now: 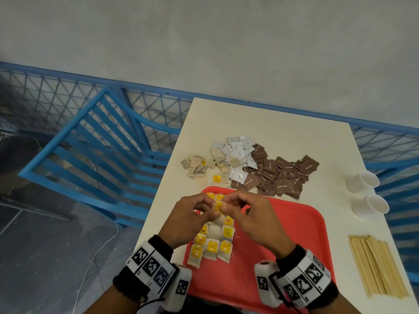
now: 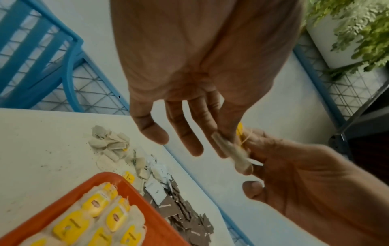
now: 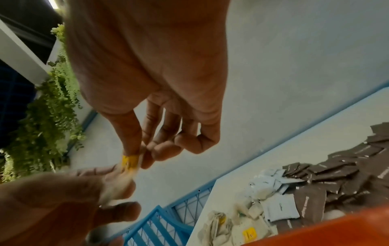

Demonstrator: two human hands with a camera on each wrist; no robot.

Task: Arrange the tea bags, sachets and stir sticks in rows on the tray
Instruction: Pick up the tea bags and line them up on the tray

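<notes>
Both hands hover over the far left part of the red tray (image 1: 283, 245) and share one tea bag (image 1: 220, 219) with a yellow tag (image 1: 218, 206). My left hand (image 1: 210, 209) pinches the bag's paper body (image 2: 231, 149) between thumb and forefinger, its other fingers hanging straight. My right hand (image 1: 229, 201) pinches the yellow tag (image 3: 130, 160) and its string. Below them, several tea bags (image 1: 213, 243) lie in neat rows on the tray. Loose tea bags (image 1: 195, 166), white sachets (image 1: 238, 150) and brown sachets (image 1: 281, 175) are heaped beyond the tray. Wooden stir sticks (image 1: 376, 266) lie to the right.
Two white paper cups (image 1: 362, 181) lie on their sides at the white table's right edge. A blue slatted chair (image 1: 90, 150) stands left of the table, and a blue mesh railing (image 1: 158, 105) runs behind it. The tray's right half (image 1: 294, 223) is bare.
</notes>
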